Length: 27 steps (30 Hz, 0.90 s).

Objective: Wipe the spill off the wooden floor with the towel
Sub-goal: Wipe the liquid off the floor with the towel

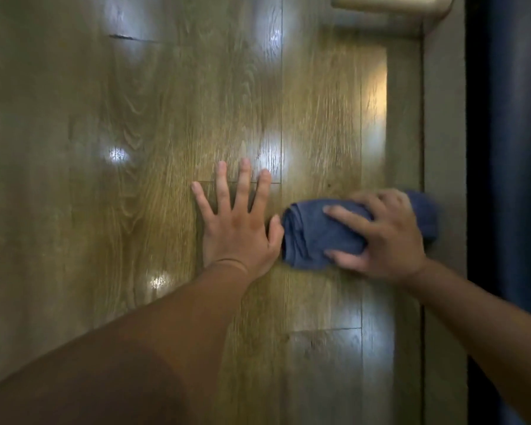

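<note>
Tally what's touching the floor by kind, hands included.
Towels: 1, a blue towel
Hands: 2, left hand flat on the floor, right hand gripping the towel
Total: 3

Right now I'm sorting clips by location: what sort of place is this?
Likely a room indoors, perhaps a home: glossy wooden floor, a grey strip along its right edge, and maybe a dark blue curtain.
</note>
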### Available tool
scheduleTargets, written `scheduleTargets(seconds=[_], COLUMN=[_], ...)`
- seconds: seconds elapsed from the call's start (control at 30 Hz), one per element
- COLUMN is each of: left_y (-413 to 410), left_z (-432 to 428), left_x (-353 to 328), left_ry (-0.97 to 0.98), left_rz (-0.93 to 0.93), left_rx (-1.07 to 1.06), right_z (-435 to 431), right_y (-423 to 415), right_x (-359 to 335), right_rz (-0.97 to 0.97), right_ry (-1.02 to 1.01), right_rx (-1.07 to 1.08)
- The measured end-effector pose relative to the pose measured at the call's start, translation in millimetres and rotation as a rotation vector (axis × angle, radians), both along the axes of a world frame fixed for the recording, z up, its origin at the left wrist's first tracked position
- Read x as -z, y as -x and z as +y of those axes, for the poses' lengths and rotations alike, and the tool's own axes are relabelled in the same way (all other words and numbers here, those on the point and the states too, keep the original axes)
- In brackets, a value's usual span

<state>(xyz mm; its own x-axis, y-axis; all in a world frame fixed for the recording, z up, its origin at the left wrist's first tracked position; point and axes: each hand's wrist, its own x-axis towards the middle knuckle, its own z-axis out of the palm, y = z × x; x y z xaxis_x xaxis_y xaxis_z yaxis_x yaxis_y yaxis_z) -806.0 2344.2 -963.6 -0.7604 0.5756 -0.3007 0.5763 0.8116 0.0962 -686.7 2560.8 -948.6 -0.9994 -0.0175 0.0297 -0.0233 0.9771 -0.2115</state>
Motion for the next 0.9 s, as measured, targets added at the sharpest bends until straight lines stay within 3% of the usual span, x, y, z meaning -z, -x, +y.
scheduleTargets(seconds=[0.23, 0.37, 0.57, 0.9], left_y=[-1, -3, -4, -4], left_z=[-3, -2, -2, -5], left_x=[3, 5, 7, 11], left_ry=[0.0, 0.002, -0.037, -0.178], left_rz=[0.022, 0.05, 0.08, 0.096], left_rx=[-0.019, -0.027, -0.022, -0.051], right_z=[72, 75, 48, -77], right_y=[165, 178, 125, -96], right_x=[0, 6, 3, 11], right_rz=[0.018, 0.038, 0.034, 0.161], right_ry=[-0.139, -0.156, -0.144, 0.012], right_rx=[0.299, 0.339, 0.378, 0.34])
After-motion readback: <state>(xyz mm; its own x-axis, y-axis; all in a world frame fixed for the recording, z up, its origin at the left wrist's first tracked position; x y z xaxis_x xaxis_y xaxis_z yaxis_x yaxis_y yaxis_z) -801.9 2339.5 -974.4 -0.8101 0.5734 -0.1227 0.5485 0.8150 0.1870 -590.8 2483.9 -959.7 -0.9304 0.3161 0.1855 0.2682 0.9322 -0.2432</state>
